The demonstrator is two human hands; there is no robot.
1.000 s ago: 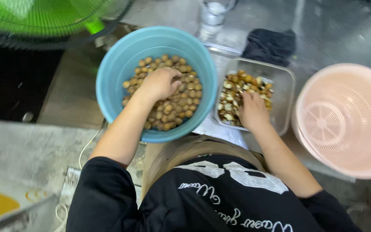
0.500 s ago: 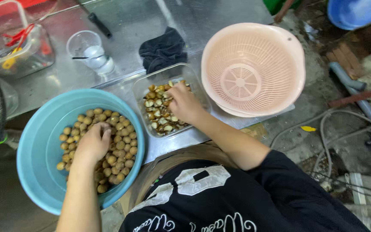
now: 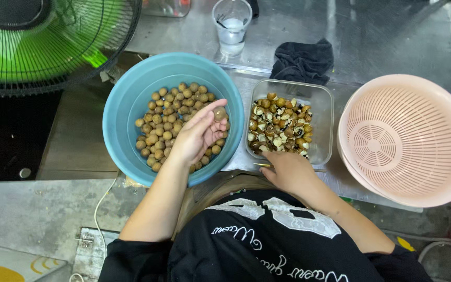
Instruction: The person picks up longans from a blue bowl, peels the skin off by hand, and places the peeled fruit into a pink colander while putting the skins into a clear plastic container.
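While the blue plastic basin serves as the landmark at the person's front left, everything else lines up to its right. Largest there is the pink colander, farthest right and well apart from the basin, with nothing visible inside it. Between the two stands the clear rectangular tub, just beside the basin's right rim and filled with split brown shells and pale scraps. Beyond the basin, on the steel counter, lie a dark cloth and a clear plastic cup; a green fan stands at the basin's far left.

Inside the basin lies a heap of round brown longan-like fruits. The left hand rests over that heap, thumb and fingers pinched on one fruit lifted near the basin's right side. The right hand sits at the tub's near edge, fingers curled together around a thin stick-like tool.

Judging by this, picking a fruit is the step in hand; peeling seemingly calls for bringing fruit and tool together.
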